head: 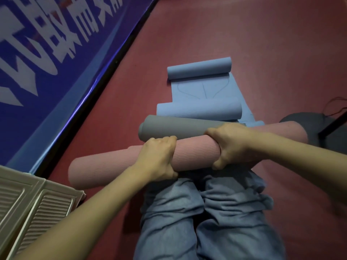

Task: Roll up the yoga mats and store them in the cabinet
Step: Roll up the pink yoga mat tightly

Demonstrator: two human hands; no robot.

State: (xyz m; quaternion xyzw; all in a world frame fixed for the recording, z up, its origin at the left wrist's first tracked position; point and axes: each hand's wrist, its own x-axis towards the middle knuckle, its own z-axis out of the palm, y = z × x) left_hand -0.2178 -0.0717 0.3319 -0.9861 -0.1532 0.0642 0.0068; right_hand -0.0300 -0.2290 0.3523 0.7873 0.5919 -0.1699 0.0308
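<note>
A rolled pink yoga mat [195, 152] lies across my lap above my knees, running from lower left to upper right. My left hand [159, 158] grips it near the middle, fingers curled over the top. My right hand [231, 145] grips it further right, thumb under the roll. Just beyond it a rolled grey mat [174, 129] rests on the floor, touching the pink one. Behind that lies a light blue mat [202, 91], partly unrolled, with a roll at each end.
The white slatted cabinet doors [35, 205] stand at the lower left, close to the pink mat's left end. A blue banner [56, 53] lines the left wall. Red floor [244, 44] stretches ahead and right. A dark object and cable [332, 119] sit at the right.
</note>
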